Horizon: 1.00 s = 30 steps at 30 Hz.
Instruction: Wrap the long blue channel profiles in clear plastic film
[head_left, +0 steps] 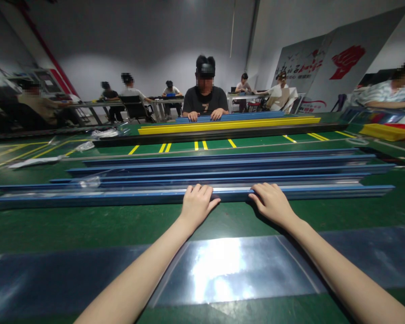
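Note:
A long blue channel strip (148, 197) lies crosswise before me, closest of several similar blue strips. My left hand (196, 204) rests on its front wall, fingers curled over the top edge and thumb along the near side. Farther right along the same strip, my right hand (270, 202) holds it in a like way. The undersides of my fingers are hidden behind the wall. Behind it lie more blue strips (222, 170), parallel to it. A crumpled piece of transparent plastic (89, 182) sits on the strips to the left.
A wide, shiny transparent sheet (249, 270) spans the green table (121, 225) under my forearms. Farther off lie a black strip (222, 135) and a yellow strip (229, 125). Across the table a person (205, 96) has both hands on a blue strip. A yellow tray (388, 132) stands at right.

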Each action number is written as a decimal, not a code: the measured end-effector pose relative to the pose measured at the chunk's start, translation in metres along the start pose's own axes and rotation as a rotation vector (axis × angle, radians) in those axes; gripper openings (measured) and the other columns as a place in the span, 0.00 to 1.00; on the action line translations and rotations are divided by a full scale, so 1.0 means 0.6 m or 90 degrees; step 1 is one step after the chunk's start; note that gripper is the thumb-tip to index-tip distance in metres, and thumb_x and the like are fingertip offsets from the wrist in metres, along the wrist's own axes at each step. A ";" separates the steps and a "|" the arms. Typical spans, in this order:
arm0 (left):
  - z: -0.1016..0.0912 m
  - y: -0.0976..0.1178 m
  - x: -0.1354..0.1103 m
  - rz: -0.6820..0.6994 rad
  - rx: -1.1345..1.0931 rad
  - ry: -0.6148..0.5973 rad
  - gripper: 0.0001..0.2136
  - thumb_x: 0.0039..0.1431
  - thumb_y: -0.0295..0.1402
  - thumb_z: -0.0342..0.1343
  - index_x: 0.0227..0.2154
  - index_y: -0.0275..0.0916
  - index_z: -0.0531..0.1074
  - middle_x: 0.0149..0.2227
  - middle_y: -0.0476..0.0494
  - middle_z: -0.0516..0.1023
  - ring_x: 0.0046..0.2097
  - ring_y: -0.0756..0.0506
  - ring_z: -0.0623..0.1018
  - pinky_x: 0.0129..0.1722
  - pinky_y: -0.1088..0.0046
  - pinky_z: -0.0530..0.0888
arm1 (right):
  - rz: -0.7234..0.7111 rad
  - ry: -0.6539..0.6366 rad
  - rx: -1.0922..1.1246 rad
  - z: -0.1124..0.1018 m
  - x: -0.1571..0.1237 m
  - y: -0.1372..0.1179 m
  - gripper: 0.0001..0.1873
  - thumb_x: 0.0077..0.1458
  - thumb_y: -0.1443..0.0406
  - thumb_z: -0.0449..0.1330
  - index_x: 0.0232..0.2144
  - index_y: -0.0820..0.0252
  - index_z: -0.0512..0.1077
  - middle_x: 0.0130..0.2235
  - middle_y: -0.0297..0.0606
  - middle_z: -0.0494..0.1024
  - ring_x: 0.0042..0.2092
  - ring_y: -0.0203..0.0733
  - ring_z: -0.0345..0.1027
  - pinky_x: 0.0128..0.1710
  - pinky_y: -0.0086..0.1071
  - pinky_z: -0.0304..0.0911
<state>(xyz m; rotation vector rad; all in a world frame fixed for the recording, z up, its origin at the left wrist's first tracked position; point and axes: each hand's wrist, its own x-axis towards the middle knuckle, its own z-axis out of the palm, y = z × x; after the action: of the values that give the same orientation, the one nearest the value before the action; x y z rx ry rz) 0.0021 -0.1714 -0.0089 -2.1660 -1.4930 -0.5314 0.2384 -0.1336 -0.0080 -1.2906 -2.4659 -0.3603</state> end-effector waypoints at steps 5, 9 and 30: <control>0.002 -0.002 0.000 0.002 -0.005 -0.007 0.13 0.55 0.44 0.50 0.28 0.38 0.67 0.30 0.45 0.74 0.35 0.44 0.69 0.33 0.68 0.59 | 0.002 -0.001 -0.004 0.000 0.000 -0.001 0.14 0.58 0.61 0.44 0.29 0.61 0.65 0.30 0.39 0.71 0.34 0.42 0.60 0.33 0.33 0.46; 0.003 -0.003 0.001 0.005 -0.005 -0.017 0.14 0.55 0.44 0.49 0.28 0.37 0.67 0.30 0.45 0.74 0.35 0.44 0.70 0.32 0.68 0.58 | -0.001 0.002 -0.009 0.001 0.000 -0.001 0.14 0.58 0.60 0.43 0.29 0.61 0.65 0.30 0.39 0.71 0.34 0.42 0.60 0.33 0.33 0.45; 0.004 -0.004 0.002 0.003 -0.008 -0.035 0.14 0.56 0.44 0.48 0.30 0.37 0.67 0.32 0.44 0.73 0.35 0.45 0.70 0.33 0.69 0.60 | -0.002 0.006 0.000 0.002 -0.001 0.001 0.15 0.59 0.60 0.43 0.29 0.61 0.65 0.30 0.40 0.71 0.34 0.42 0.59 0.32 0.33 0.45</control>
<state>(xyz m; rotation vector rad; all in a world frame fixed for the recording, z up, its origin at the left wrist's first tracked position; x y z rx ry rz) 0.0003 -0.1682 -0.0101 -2.2107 -1.5159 -0.4850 0.2391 -0.1332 -0.0093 -1.2823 -2.4602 -0.3660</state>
